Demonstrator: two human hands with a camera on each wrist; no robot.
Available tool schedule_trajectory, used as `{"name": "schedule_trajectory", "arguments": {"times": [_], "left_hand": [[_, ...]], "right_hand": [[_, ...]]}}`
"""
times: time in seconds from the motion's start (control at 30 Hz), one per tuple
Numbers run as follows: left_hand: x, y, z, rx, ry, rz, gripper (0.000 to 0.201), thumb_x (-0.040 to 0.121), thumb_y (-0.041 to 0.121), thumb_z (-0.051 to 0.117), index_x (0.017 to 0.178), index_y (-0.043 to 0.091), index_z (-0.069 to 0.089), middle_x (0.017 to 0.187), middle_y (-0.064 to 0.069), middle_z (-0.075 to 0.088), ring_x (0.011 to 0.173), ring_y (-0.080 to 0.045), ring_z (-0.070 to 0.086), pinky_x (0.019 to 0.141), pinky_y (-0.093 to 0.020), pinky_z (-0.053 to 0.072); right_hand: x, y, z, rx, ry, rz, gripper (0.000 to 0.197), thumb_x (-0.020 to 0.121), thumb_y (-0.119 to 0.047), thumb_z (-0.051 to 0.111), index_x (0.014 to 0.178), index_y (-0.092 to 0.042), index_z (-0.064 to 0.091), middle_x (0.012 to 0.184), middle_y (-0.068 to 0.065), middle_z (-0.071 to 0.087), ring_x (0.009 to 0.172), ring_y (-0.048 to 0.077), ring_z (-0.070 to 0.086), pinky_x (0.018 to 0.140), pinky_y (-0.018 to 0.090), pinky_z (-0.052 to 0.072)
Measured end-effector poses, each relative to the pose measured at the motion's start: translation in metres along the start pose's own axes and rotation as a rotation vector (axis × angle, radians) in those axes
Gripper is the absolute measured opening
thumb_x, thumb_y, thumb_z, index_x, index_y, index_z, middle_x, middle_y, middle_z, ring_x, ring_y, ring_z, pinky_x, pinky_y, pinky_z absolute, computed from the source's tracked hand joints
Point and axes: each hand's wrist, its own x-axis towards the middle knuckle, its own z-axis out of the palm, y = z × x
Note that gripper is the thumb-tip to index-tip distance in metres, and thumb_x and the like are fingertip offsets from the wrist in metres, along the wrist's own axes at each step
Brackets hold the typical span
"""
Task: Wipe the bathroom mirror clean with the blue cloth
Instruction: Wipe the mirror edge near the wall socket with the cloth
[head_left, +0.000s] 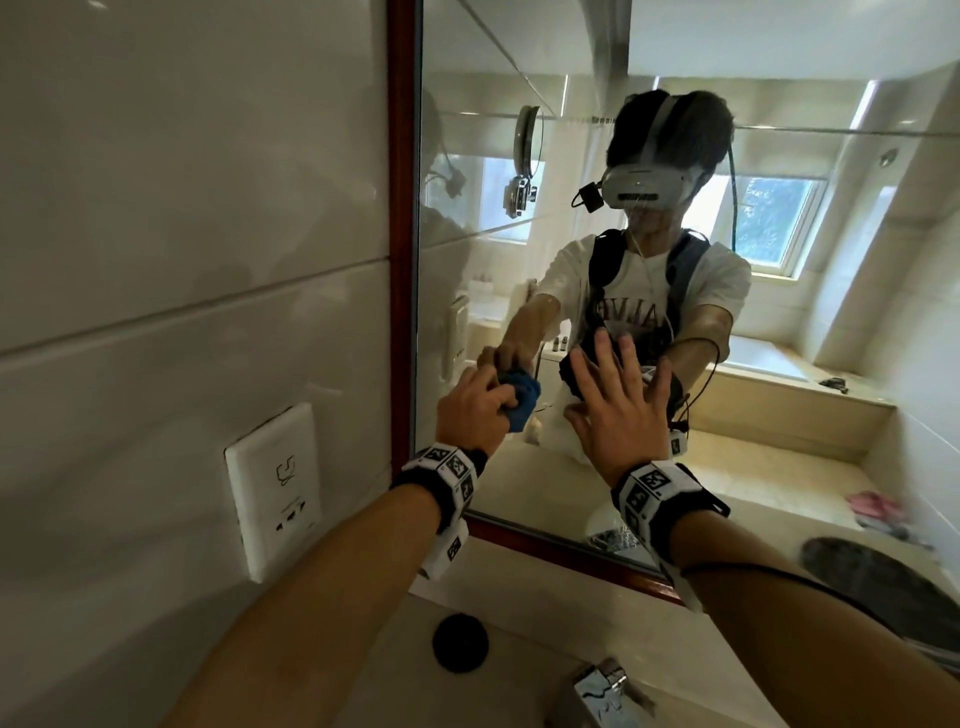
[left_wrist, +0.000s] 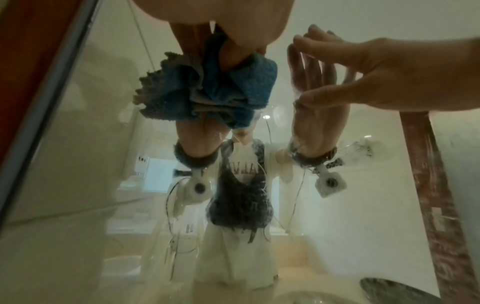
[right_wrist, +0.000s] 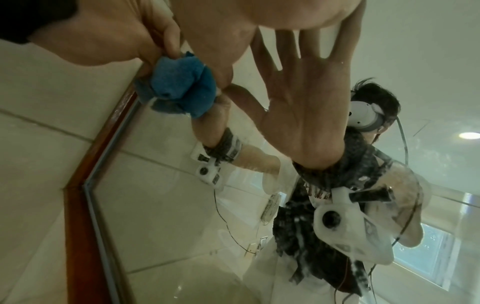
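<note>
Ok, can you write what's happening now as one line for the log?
left hand: grips cloth on mirror, near frame | right hand: flat on glass | step: wiping

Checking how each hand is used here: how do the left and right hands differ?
The left hand is curled, gripping the bunched blue cloth; the right hand is flat, fingers spread, holding nothing. The left sits nearer the mirror's red frame. Both meet the glass.
</note>
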Motion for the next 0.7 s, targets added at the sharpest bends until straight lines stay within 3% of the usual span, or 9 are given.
{"name": "schedule_trajectory", "arguments": {"times": [0.17, 0.27, 0.33, 0.43, 0.53, 0.7], "left_hand": [[0.019, 0.006, -0.007, 0.008, -0.023, -0.024, 0.014, 0.063, 0.004, 0.061, 0.058, 0.018, 0.063, 0.069, -0.002, 0.054, 0.067, -0.023, 0.055, 0.037, -0.030, 0.042], [0.052, 0.022, -0.024, -0.038, 0.037, -0.049, 0.014, 0.063, 0.002, 0.064, 0.059, 0.016, 0.063, 0.070, -0.004, 0.056, 0.069, -0.026, 0.057, 0.043, -0.029, 0.044], [0.081, 0.034, -0.036, -0.043, 0.067, -0.063, 0.017, 0.064, -0.001, 0.066, 0.062, 0.015, 0.064, 0.076, -0.005, 0.058, 0.074, -0.027, 0.057, 0.050, -0.027, 0.041], [0.117, 0.041, -0.046, -0.070, 0.114, -0.067, 0.017, 0.072, 0.004, 0.055, 0.072, 0.016, 0.068, 0.081, -0.003, 0.058, 0.081, -0.024, 0.056, 0.054, -0.030, 0.043], [0.123, 0.035, -0.043, -0.075, 0.190, 0.011, 0.023, 0.075, 0.010, 0.050, 0.077, 0.020, 0.070, 0.080, -0.001, 0.059, 0.080, -0.021, 0.056, 0.050, -0.029, 0.045], [0.106, 0.018, -0.034, -0.089, 0.229, 0.009, 0.015, 0.070, 0.002, 0.066, 0.065, 0.017, 0.068, 0.072, -0.001, 0.056, 0.073, -0.016, 0.050, 0.043, -0.032, 0.045]], "right_hand": [[0.000, -0.002, -0.001, 0.016, 0.005, 0.005, 0.078, 0.085, -0.042, 0.064, 0.151, -0.024, 0.027, 0.162, 0.006, 0.010, 0.149, 0.030, 0.006, 0.113, 0.065, 0.008], [0.000, -0.003, -0.002, 0.027, 0.007, 0.011, 0.078, 0.084, -0.041, 0.066, 0.151, -0.023, 0.028, 0.162, 0.007, 0.011, 0.149, 0.030, 0.006, 0.113, 0.065, 0.009], [0.000, -0.003, -0.004, 0.021, -0.006, 0.011, 0.078, 0.084, -0.040, 0.065, 0.151, -0.023, 0.028, 0.162, 0.007, 0.011, 0.149, 0.030, 0.006, 0.112, 0.065, 0.010], [-0.001, -0.001, -0.006, 0.019, -0.024, 0.006, 0.078, 0.084, -0.040, 0.066, 0.151, -0.024, 0.028, 0.162, 0.007, 0.012, 0.149, 0.030, 0.007, 0.112, 0.065, 0.010], [-0.002, 0.001, -0.005, 0.010, -0.034, -0.001, 0.077, 0.085, -0.039, 0.065, 0.151, -0.025, 0.027, 0.162, 0.007, 0.011, 0.149, 0.030, 0.006, 0.113, 0.065, 0.009], [-0.006, -0.001, 0.001, 0.020, -0.015, 0.004, 0.073, 0.089, -0.038, 0.059, 0.151, -0.026, 0.023, 0.162, 0.007, 0.011, 0.149, 0.031, 0.006, 0.113, 0.065, 0.009]]}}
